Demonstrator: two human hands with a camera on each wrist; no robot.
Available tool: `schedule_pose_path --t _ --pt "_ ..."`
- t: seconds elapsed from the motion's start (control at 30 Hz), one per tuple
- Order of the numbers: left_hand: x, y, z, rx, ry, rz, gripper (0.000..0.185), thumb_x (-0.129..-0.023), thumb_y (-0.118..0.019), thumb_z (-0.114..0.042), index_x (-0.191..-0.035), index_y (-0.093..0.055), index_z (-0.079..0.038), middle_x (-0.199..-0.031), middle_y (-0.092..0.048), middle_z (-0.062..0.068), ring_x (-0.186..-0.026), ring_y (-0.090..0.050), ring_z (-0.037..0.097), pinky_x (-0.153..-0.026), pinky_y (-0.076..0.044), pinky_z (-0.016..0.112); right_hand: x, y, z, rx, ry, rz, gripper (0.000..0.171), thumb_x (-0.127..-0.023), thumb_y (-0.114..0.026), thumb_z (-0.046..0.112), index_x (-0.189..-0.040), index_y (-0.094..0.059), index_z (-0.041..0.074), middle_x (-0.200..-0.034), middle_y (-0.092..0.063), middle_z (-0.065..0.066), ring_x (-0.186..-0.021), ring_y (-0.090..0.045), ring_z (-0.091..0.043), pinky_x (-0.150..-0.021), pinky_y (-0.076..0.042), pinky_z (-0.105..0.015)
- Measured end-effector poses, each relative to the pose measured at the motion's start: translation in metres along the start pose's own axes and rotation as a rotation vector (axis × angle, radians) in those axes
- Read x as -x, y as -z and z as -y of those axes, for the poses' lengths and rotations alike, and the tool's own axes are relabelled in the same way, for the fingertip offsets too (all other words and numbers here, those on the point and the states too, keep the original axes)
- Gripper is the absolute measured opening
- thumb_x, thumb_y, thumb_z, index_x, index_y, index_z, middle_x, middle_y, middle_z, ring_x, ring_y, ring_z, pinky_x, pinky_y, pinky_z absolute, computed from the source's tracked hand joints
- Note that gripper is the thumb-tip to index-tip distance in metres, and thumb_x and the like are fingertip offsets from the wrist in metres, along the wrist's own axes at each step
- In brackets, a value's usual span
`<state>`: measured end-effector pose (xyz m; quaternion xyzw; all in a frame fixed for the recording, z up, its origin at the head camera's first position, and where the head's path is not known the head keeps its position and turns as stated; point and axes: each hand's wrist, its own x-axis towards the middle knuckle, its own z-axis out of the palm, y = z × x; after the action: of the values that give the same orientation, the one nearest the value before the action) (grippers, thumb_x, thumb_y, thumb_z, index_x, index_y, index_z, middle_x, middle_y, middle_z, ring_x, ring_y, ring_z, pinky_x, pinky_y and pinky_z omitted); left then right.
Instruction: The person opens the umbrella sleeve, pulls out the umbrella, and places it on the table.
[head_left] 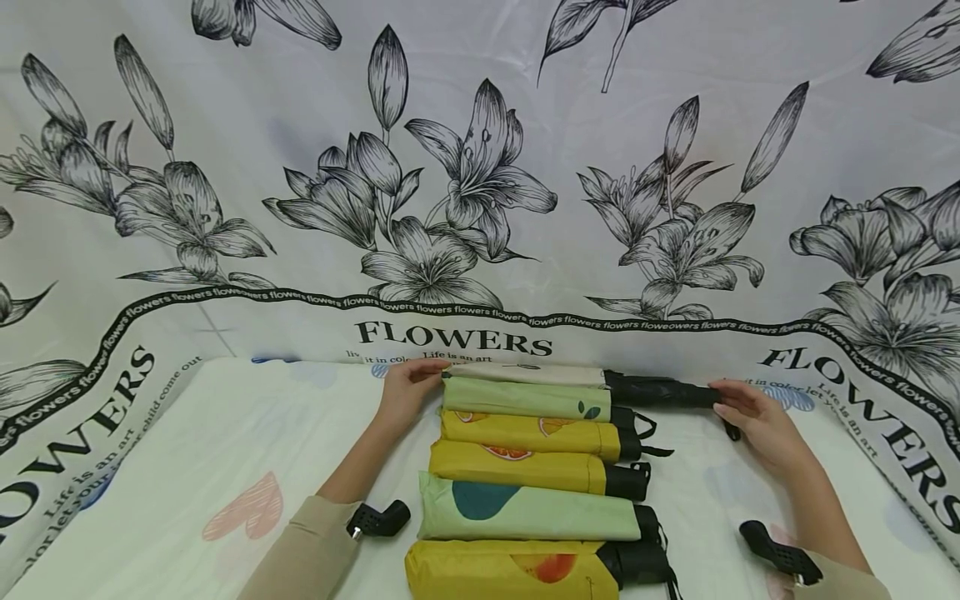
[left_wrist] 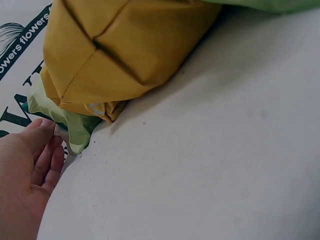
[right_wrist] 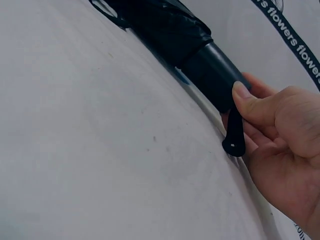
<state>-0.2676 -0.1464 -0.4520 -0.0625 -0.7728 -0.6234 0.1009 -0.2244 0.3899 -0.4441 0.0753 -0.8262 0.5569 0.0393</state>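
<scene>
At the back of the row lies a folded umbrella, its cream cover (head_left: 536,374) on the left and a black section (head_left: 660,391) reaching out to the right. The thumb and fingers of my right hand (head_left: 765,421) grip the end of its black handle (right_wrist: 215,75), from which a short strap (right_wrist: 234,132) hangs. At the opposite end, my left hand (head_left: 405,396) pinches the cover's tip, mostly hidden by its fingers. Directly in front is a light green umbrella (head_left: 525,400), whose end (left_wrist: 75,120) is close to the left fingertips.
Nearer me, more folded umbrellas lie parallel: two yellow ones with orange slices (head_left: 495,429), (head_left: 525,467), a pale green one (head_left: 562,512) and a yellow one with a peach-like print (head_left: 480,571). A flower-printed cloth (head_left: 465,275) hangs behind the white bedding (head_left: 172,450).
</scene>
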Motion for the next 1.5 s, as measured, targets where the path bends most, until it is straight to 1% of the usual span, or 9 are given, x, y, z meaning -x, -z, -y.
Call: schedule_pose_path --t 0.63,0.7,0.8,0.9,1.0,1.07,1.13,1.27,1.5 --pt "0.000 0.000 0.000 -0.005 0.003 0.012 0.023 -0.093 -0.069 0.012 -0.114 -0.076 0.008 -0.110 -0.076 0.023 -0.087 -0.067 0.002 -0.083 -0.056 0.016 0.002 0.008 -0.010 -0.100 0.007 0.040 0.034 -0.103 -0.063 -0.003 -0.136 -0.063 0.006 -0.121 -0.060 0.026 -0.108 -0.059 0.011 -0.085 -0.054 -0.010" --pt "0.000 -0.001 -0.001 -0.003 0.015 0.010 0.024 -0.093 -0.069 0.013 -0.115 -0.076 0.007 -0.111 -0.076 0.023 -0.087 -0.066 0.002 -0.083 -0.055 0.015 0.002 0.008 -0.007 -0.046 0.020 0.041 0.034 -0.105 -0.063 0.001 -0.139 -0.061 0.003 -0.123 -0.059 0.028 -0.110 -0.057 0.014 -0.086 -0.053 -0.009" --pt "0.001 -0.001 -0.001 -0.009 0.012 0.005 0.023 -0.093 -0.068 0.012 -0.114 -0.076 0.008 -0.111 -0.076 0.023 -0.087 -0.066 0.001 -0.083 -0.055 0.015 0.000 0.005 0.003 0.123 0.057 0.023 0.040 -0.106 -0.065 0.011 -0.142 -0.057 -0.003 -0.128 -0.057 0.026 -0.113 -0.051 0.019 -0.086 -0.050 -0.006" --pt "0.001 -0.001 -0.001 -0.009 0.016 -0.001 0.023 -0.093 -0.069 0.012 -0.114 -0.076 0.008 -0.111 -0.076 0.023 -0.087 -0.066 0.001 -0.083 -0.055 0.015 -0.002 -0.001 0.017 0.289 0.085 -0.007 0.048 -0.105 -0.068 0.020 -0.145 -0.056 -0.003 -0.136 -0.057 0.012 -0.115 -0.044 0.022 -0.088 -0.047 -0.004" --pt "0.001 -0.001 -0.002 0.001 0.018 -0.004 0.023 -0.093 -0.069 0.012 -0.114 -0.076 0.008 -0.113 -0.076 0.023 -0.087 -0.066 0.001 -0.084 -0.055 0.015 -0.006 -0.010 0.034 0.353 0.100 -0.021 0.050 -0.104 -0.070 0.022 -0.145 -0.056 -0.003 -0.142 -0.058 -0.011 -0.115 -0.040 0.022 -0.103 -0.052 -0.024" --pt "0.001 -0.001 -0.002 0.006 0.009 -0.004 0.022 -0.093 -0.069 0.012 -0.114 -0.076 0.009 -0.114 -0.076 0.023 -0.088 -0.066 0.001 -0.084 -0.055 0.015 -0.009 -0.018 0.043 0.366 0.121 -0.027 0.048 -0.103 -0.071 0.021 -0.144 -0.058 -0.003 -0.145 -0.057 -0.023 -0.118 -0.045 0.015 -0.111 -0.049 -0.045" --pt "0.002 -0.001 -0.002 0.015 0.004 -0.004 0.021 -0.094 -0.069 0.012 -0.114 -0.075 0.010 -0.114 -0.076 0.024 -0.088 -0.067 0.001 -0.084 -0.056 0.015 -0.012 -0.026 0.051 0.381 0.149 -0.034 0.046 -0.103 -0.072 0.020 -0.141 -0.061 -0.002 -0.144 -0.058 -0.029 -0.125 -0.053 -0.003 -0.110 -0.042 -0.064" --pt "0.001 -0.002 -0.001 0.029 0.019 -0.004 0.022 -0.094 -0.068 0.013 -0.114 -0.076 0.009 -0.116 -0.075 0.024 -0.087 -0.067 0.000 -0.084 -0.056 0.015 -0.016 -0.044 0.058 0.416 0.198 -0.037 0.041 -0.101 -0.074 0.018 -0.137 -0.065 0.000 -0.139 -0.062 -0.030 -0.131 -0.053 -0.046 -0.108 -0.039 -0.071" --pt "0.000 -0.002 0.000 0.027 0.020 0.000 0.022 -0.093 -0.069 0.013 -0.114 -0.076 0.008 -0.116 -0.075 0.023 -0.087 -0.067 -0.002 -0.084 -0.056 0.015 -0.019 -0.064 0.052 0.460 0.188 0.045 0.041 -0.102 -0.073 0.021 -0.139 -0.065 0.005 -0.141 -0.063 -0.026 -0.135 -0.051 -0.053 -0.110 -0.039 -0.071"
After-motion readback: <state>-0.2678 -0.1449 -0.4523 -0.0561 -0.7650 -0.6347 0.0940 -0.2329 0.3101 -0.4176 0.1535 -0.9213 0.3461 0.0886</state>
